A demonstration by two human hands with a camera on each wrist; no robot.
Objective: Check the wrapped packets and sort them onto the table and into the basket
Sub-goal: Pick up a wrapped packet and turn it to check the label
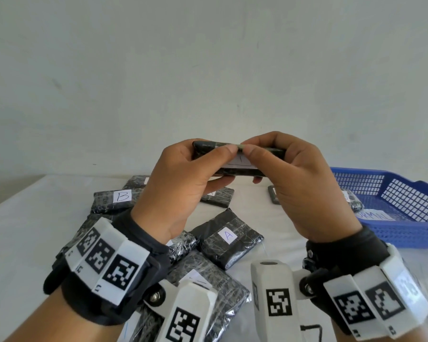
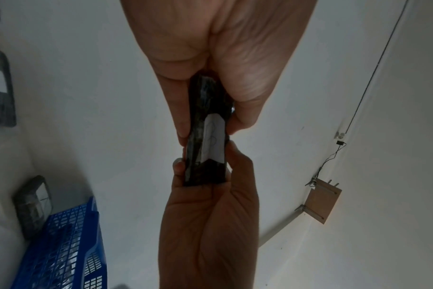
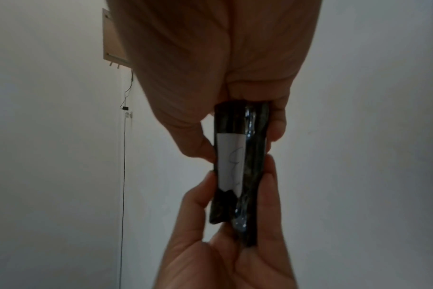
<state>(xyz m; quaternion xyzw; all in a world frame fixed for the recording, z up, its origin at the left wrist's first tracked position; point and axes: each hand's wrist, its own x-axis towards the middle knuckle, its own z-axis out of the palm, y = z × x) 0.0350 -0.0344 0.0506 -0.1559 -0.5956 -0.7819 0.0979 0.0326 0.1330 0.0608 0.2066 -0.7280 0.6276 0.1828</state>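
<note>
Both hands hold one black wrapped packet (image 1: pixel 209 146) up in the air above the table, edge toward me. My left hand (image 1: pixel 215 166) pinches its left half between thumb and fingers, and my right hand (image 1: pixel 255 166) pinches its right half; the thumb tips nearly meet on top. The white paper label on the packet (image 2: pixel 205 136) shows in the left wrist view, its writing unclear. In the right wrist view the packet (image 3: pixel 237 166) runs between the two palms. The blue basket (image 1: pixel 405 193) stands at the right.
Several black packets lie on the white table (image 1: pixel 22 230) below my hands, one labelled B (image 1: pixel 114 199) and one labelled A (image 1: pixel 229 239). Another packet (image 1: pixel 273 195) lies by the basket. Inside the basket are a packet (image 1: pixel 355 202) and a paper sign reading NORMAL (image 1: pixel 376 215).
</note>
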